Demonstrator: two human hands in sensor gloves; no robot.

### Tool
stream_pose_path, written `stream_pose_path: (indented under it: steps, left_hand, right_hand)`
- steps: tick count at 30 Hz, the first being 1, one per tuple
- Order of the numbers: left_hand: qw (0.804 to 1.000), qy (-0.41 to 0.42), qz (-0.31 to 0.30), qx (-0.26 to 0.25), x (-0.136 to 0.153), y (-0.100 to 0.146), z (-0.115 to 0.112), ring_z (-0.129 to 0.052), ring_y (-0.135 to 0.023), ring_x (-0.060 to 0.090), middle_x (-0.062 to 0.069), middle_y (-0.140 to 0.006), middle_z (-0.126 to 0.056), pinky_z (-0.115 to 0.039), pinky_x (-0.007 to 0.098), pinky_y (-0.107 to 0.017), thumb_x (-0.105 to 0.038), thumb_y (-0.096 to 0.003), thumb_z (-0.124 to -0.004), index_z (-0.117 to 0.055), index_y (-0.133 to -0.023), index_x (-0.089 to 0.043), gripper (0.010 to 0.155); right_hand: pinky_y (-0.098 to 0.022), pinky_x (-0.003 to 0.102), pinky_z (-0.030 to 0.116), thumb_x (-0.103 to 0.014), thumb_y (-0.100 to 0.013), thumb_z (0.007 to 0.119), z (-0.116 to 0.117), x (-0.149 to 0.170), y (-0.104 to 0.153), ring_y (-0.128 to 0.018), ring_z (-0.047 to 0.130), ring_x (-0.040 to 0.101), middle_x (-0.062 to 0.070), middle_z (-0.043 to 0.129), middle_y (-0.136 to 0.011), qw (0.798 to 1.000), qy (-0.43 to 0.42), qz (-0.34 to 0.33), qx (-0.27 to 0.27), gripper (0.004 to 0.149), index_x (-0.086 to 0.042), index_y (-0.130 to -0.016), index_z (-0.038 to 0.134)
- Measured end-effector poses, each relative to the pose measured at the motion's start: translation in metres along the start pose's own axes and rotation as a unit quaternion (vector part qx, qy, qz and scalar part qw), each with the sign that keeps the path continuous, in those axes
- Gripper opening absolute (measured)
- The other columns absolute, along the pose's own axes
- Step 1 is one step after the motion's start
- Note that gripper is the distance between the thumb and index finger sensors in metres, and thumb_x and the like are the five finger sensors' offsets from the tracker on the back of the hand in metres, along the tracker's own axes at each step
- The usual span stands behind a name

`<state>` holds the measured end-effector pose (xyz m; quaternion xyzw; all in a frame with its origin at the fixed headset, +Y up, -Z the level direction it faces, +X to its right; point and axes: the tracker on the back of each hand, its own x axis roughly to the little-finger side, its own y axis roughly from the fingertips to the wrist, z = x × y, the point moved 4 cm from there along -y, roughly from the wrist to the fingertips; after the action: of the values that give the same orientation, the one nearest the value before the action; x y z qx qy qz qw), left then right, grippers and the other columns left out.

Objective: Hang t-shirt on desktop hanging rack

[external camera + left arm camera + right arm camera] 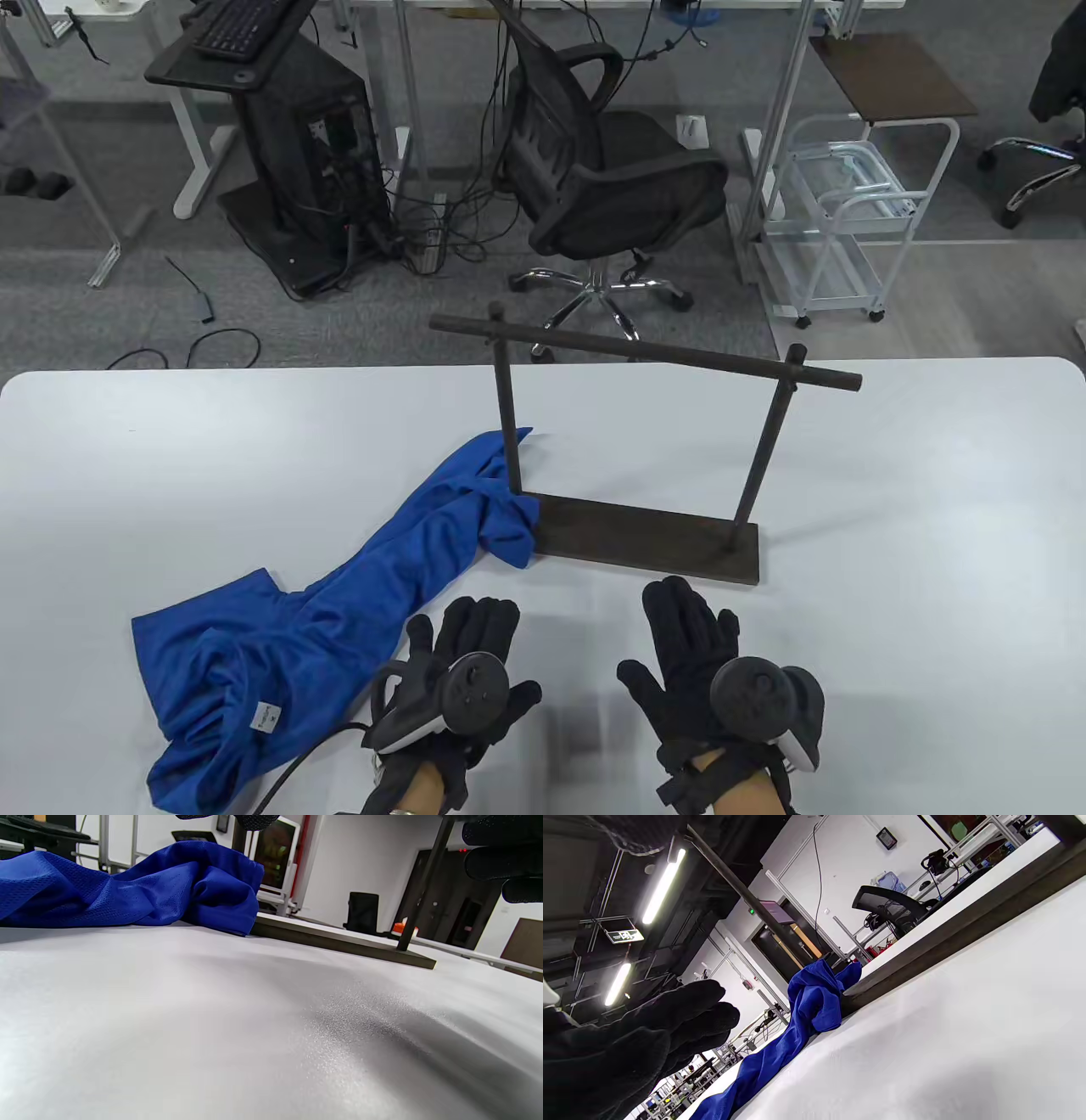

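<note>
A blue t-shirt (322, 611) lies crumpled on the white table (891, 475), stretched from the front left up to the left post of the rack. The dark wooden hanging rack (645, 441) stands mid-table, its top bar (645, 352) bare. The shirt's far end overlaps the rack base's left end (220, 895) (814, 1001). My left hand (462, 654) lies palm down on the table just right of the shirt, holding nothing. My right hand (704, 654) lies flat and open in front of the rack base (653, 548), holding nothing.
Beyond the table's far edge are a black office chair (611, 178), a computer tower on a stand (297, 144), floor cables and a white wire cart (848, 221). A cable runs from my left tracker across the table's front.
</note>
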<state>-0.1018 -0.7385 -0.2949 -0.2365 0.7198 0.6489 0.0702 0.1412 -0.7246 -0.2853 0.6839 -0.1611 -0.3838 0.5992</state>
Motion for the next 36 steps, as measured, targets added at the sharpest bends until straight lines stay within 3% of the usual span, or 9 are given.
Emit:
stream_pose_path:
  steps: [27,31,34,36]
  left_hand:
    - [0.999,-0.029,0.026,0.024,0.008,0.001,-0.009,-0.032,-0.104,0.057,0.025,-0.112,-0.026,-0.027,0.081,-0.063,-0.064,-0.0423,-0.057,-0.016,-0.107,-0.009,0.094]
    - [0.996,-0.062,0.039,0.048,0.008,-0.001,-0.015,-0.025,-0.103,0.058,0.026,-0.112,-0.020,-0.024,0.081,-0.063,-0.064,-0.0422,-0.058,-0.012,-0.106,-0.009,0.096]
    - [0.982,-0.142,0.050,0.117,0.005,-0.005,-0.032,-0.015,-0.102,0.059,0.027,-0.111,-0.010,-0.021,0.081,-0.063,-0.066,-0.0424,-0.055,-0.003,-0.104,-0.010,0.098]
    - [0.977,-0.164,0.045,0.127,0.002,-0.008,-0.036,-0.012,-0.102,0.058,0.026,-0.111,-0.008,-0.019,0.081,-0.063,-0.066,-0.0428,-0.054,-0.001,-0.104,-0.011,0.098]
  right_hand:
    - [-0.063,0.070,0.015,-0.056,-0.046,0.066,0.011,0.009,0.000,-0.098,0.028,0.046,0.014,0.023,-0.111,0.998,0.018,0.034,-0.047,0.076,-0.026,-0.106,0.028]
    - [-0.063,0.070,0.015,-0.056,-0.046,0.066,0.007,0.018,0.001,-0.098,0.028,0.047,0.014,0.023,-0.111,0.997,0.014,0.057,-0.044,0.077,-0.026,-0.106,0.028]
    - [-0.064,0.070,0.015,-0.056,-0.047,0.066,0.007,0.018,0.001,-0.098,0.028,0.046,0.014,0.024,-0.111,0.997,0.014,0.057,-0.043,0.076,-0.026,-0.106,0.028]
    - [-0.064,0.070,0.015,-0.056,-0.046,0.066,0.009,0.018,0.001,-0.098,0.028,0.046,0.014,0.023,-0.111,0.997,0.020,0.056,-0.052,0.076,-0.026,-0.106,0.028]
